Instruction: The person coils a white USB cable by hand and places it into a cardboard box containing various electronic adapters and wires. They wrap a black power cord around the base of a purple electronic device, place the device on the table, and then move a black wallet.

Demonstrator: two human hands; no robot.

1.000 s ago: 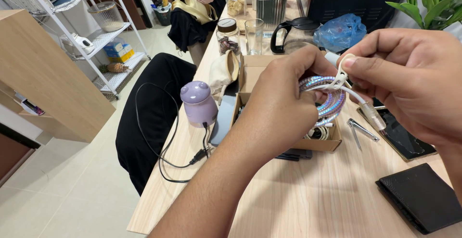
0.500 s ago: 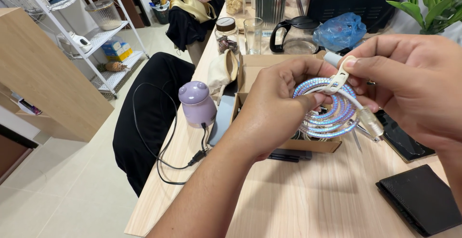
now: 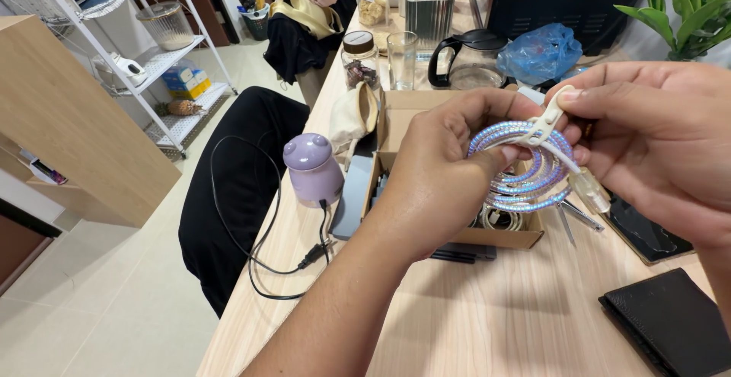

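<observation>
Above the wooden table point(image 3: 472, 316), both hands still grip the coiled cable point(image 3: 521, 175).

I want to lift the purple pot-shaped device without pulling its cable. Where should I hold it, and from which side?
Grip the purple device around its rounded body, coming from above and from the chair side. Its black cable plugs in low at the base on the side facing the cardboard box, so keep fingers high, under the two knobs on top.

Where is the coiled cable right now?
Head view, right of centre: the coiled iridescent blue-white cable is held between left hand and right hand, above the open cardboard box.
</observation>
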